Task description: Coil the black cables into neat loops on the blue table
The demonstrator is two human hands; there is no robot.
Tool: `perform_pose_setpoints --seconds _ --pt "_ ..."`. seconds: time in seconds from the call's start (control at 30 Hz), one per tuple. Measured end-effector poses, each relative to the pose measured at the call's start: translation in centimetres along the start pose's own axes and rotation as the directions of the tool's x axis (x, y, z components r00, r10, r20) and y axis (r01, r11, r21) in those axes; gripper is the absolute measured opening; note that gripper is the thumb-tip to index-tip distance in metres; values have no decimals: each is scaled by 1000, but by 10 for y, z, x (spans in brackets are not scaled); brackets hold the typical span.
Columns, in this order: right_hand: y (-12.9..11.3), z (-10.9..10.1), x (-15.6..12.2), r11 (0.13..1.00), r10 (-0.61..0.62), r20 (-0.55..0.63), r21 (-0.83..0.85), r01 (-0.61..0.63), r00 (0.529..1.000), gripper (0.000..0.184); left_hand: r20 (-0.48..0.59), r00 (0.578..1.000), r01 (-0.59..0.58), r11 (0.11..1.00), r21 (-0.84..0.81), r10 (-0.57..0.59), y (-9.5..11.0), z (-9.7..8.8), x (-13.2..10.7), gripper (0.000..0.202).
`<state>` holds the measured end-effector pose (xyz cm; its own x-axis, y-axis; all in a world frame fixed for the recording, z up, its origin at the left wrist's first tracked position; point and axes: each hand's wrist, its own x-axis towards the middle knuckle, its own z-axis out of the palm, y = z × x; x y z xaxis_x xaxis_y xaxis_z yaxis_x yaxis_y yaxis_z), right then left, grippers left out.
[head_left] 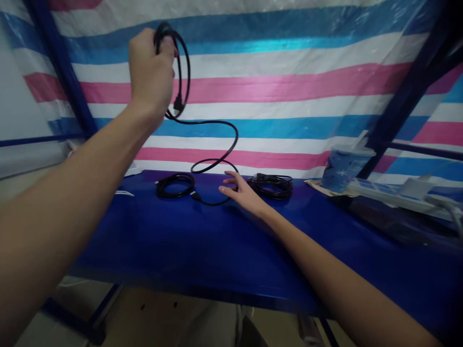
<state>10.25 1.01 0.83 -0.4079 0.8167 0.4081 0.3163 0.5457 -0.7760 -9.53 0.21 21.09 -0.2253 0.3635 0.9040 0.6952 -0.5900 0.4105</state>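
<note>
Above the blue shelf (217, 241) our left hand (150, 77) clutches loops of black cable (210, 122); our right hand (242, 190) lies open by its tail. Left coil (175, 194) and right coil (275, 193) look done, this 1 half wound.

Bare blue shelf (181, 250) front; cable coils (273, 187), cup (343, 168), power strip (398, 195) along back.

Striped tarp (289, 86), blue paper cup (343, 169), white power strip (392, 195)

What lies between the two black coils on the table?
In the head view, the right hand and a loose run of the cable held up by the left hand.
</note>
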Motion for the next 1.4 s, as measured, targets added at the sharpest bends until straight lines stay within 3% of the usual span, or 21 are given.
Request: perform_pose_setpoints --seconds 0.1,0.17,0.23,0.33,0.4,0.47,0.53,0.57,0.6,0.73,0.8,0.87,0.93,1.0,1.1,1.17,1.23,1.27,1.4 --pt "-11 -5 0 994 27 -12 102 -25 1000 40 24 1000 10 986 -164 -6 10 15 -25 20" --pt "-17 -13 1 992 40 -66 119 -32 997 35 173 979 149 956 -251 -107 2 29 -50 27" --pt "-20 -23 0 995 41 -143 101 -27 989 32 318 919 339 882 -328 -235 -14 43 -77 33" --pt "-22 -33 -5 989 -69 -296 -148 26 953 31 434 823 551 701 -453 -367 -39 58 -114 30" --pt "-23 -35 -10 901 -215 -328 -431 56 920 37 508 760 644 574 -505 -405 -48 62 -135 28" --pt "-23 -31 -14 771 -315 -273 -632 77 909 46 677 629 765 461 -450 -383 -50 61 -152 33" --pt "-22 -24 -14 671 -363 -174 -730 127 915 50 853 442 865 385 -322 -279 -45 59 -164 43" --pt "-20 -21 -13 606 -396 -106 -776 173 912 51 900 372 891 359 -278 -227 -42 59 -168 47" --pt "-19 -17 -12 526 -436 -23 -818 235 900 50 920 342 904 336 -266 -193 -39 59 -171 49" --pt "-12 -6 -8 172 -588 239 -896 409 773 48 886 393 914 211 -347 -247 -35 61 -172 52" --pt "-10 1 -9 81 -601 301 -899 431 740 50 880 385 923 132 -362 -279 -37 60 -167 51" --pt "-10 11 -12 48 -567 364 -881 471 739 51 862 387 920 72 -386 -329 -40 57 -160 41" --pt "-13 20 -15 65 -522 406 -858 510 750 49 819 385 911 34 -410 -425 -42 53 -153 25" --pt "-16 21 -14 162 -505 376 -843 513 777 49 791 382 902 5 -432 -479 -43 48 -148 20" --pt "-16 1 -6 422 -493 105 -839 343 864 48 779 454 862 -9 -507 -433 -46 41 -143 25" --pt "-9 -26 1 517 -387 -156 -853 74 909 44 780 484 852 10 -524 -397 -49 39 -143 26" --pt "4 -55 4 433 -97 -291 -873 -223 952 43 784 489 858 48 -511 -382 -52 40 -144 25" --pt "12 -67 5 411 -1 -304 -869 -277 953 43 786 491 862 73 -502 -375 -53 40 -144 24" --pt "36 -91 2 389 315 -181 -871 -301 932 47 786 507 861 162 -482 -354 -54 44 -148 22"
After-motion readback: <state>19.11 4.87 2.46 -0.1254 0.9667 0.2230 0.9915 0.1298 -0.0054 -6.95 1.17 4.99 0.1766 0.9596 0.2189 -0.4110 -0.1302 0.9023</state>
